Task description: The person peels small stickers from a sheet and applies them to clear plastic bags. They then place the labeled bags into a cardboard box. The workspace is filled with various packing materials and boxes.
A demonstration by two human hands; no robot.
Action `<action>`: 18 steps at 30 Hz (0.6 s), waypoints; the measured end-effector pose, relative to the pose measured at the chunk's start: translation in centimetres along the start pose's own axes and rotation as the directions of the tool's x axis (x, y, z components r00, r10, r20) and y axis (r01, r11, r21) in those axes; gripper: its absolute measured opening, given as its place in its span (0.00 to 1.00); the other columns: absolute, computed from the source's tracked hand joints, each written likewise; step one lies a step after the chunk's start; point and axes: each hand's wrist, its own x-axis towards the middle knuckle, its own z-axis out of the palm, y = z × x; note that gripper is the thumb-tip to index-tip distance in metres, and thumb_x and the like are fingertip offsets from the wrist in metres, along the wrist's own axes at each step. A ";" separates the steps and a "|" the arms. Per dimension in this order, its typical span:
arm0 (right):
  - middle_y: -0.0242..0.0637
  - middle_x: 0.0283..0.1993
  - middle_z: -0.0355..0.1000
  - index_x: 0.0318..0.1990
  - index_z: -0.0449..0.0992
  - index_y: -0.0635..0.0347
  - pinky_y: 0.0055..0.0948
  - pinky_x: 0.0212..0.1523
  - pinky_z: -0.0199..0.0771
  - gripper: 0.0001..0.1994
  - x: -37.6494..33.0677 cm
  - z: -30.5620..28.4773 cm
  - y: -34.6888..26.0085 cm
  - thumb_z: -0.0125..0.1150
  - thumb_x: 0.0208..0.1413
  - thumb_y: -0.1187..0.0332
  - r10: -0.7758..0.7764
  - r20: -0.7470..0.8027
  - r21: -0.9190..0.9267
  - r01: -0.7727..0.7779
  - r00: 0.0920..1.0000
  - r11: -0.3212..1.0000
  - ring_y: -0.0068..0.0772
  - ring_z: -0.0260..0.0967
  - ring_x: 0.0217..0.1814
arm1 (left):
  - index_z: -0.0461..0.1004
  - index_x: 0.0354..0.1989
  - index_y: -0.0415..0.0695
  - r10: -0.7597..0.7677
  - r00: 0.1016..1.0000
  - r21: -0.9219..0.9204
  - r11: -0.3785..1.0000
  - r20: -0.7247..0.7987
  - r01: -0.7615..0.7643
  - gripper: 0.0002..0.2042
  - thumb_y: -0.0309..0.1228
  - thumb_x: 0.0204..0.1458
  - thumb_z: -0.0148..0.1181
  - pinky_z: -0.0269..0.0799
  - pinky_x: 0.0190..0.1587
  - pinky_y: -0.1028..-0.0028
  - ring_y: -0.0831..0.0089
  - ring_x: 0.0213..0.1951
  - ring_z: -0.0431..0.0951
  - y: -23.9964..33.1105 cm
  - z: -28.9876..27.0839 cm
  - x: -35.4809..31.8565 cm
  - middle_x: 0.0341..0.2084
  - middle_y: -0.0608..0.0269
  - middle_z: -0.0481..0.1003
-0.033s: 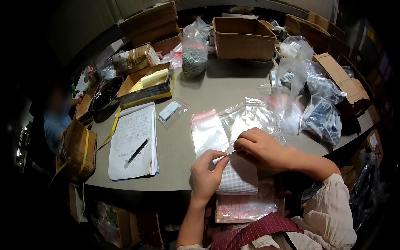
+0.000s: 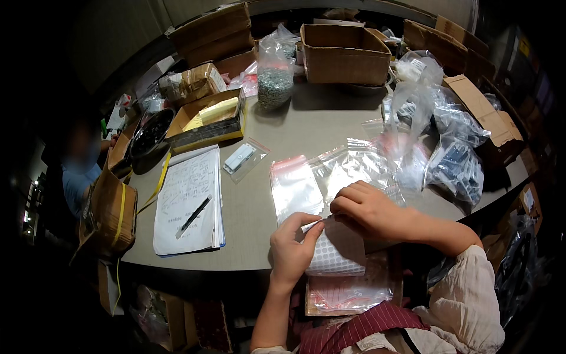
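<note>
At the table's near edge, my left hand pinches the upper left of a sheet of small round stickers, thumb on top. The sheet's upper edge looks folded over. My right hand is closed at the same edge, fingers bent down; whether a sticker sits between its fingertips is hidden. Just beyond my hands lie a stack of clear zip bags with red seals and more clear zip bags. Below the sheet, more red-lined zip bags rest on a box by my lap.
A paper pad with a pen lies left, beside a bagged white part. Boxes, including an open carton, and a bag of small pieces line the back. Bagged dark parts crowd the right. Another person sits far left.
Almost nothing differs. My right hand's fingers have shifted very slightly at the sheet's edge; my left hand and the sheet stay in place.
</note>
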 end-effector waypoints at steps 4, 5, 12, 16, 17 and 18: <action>0.46 0.46 0.73 0.43 0.75 0.63 0.44 0.52 0.75 0.18 -0.5 0.9 -0.2 0.66 0.40 0.73 -0.114 -0.052 -0.228 0.099 0.992 0.969 0.51 0.73 0.51 | 0.82 0.42 0.37 -0.005 1.000 -0.004 1.000 -0.021 0.005 0.07 0.25 0.57 0.71 0.76 0.34 0.73 0.75 0.32 0.82 0.2 0.2 0.1 0.33 0.58 0.84; 0.46 0.46 0.73 0.43 0.76 0.63 0.44 0.52 0.75 0.18 -0.7 1.0 -0.1 0.67 0.40 0.73 -0.163 -0.060 -0.282 0.140 0.985 0.949 0.51 0.73 0.51 | 0.82 0.42 0.37 -0.020 0.999 -0.014 1.000 -0.026 0.019 0.07 0.26 0.58 0.71 0.75 0.34 0.73 0.75 0.31 0.81 0.2 0.2 0.1 0.33 0.58 0.84; 0.37 0.35 0.77 0.42 0.78 0.65 0.33 0.39 0.75 0.07 1.7 -2.0 5.5 0.70 0.58 0.76 0.201 -0.190 0.240 -0.153 0.961 0.959 0.33 0.76 0.37 | 0.83 0.46 0.38 -0.090 0.995 -0.030 0.996 -0.033 0.089 0.10 0.30 0.60 0.70 0.71 0.31 0.74 0.77 0.28 0.79 0.1 0.1 0.2 0.28 0.60 0.83; 0.45 0.35 0.79 0.44 0.79 0.67 0.37 0.41 0.76 0.12 3.6 -3.1 11.0 0.62 0.62 0.66 0.450 0.229 0.239 -0.498 0.863 0.834 0.40 0.77 0.37 | 0.83 0.48 0.40 -0.104 0.994 0.063 0.993 0.039 0.101 0.11 0.32 0.61 0.67 0.72 0.32 0.74 0.77 0.28 0.79 0.8 -0.1 0.6 0.29 0.59 0.82; 0.50 0.37 0.80 0.45 0.79 0.68 0.40 0.42 0.77 0.13 3.9 -2.8 11.2 0.62 0.60 0.65 0.442 0.251 0.136 -0.484 0.861 0.865 0.46 0.78 0.39 | 0.83 0.49 0.41 -0.140 0.988 0.095 0.987 0.066 0.134 0.12 0.32 0.61 0.67 0.72 0.32 0.74 0.76 0.28 0.79 1.5 -0.5 0.5 0.30 0.59 0.83; 0.54 0.38 0.80 0.45 0.80 0.69 0.43 0.44 0.77 0.15 4.1 -2.5 11.4 0.62 0.58 0.65 0.437 0.271 0.033 -0.462 0.858 0.886 0.52 0.79 0.40 | 0.82 0.50 0.41 -0.177 0.980 0.127 0.978 0.093 0.164 0.12 0.32 0.62 0.66 0.72 0.33 0.73 0.76 0.28 0.79 1.9 -0.7 0.5 0.32 0.58 0.83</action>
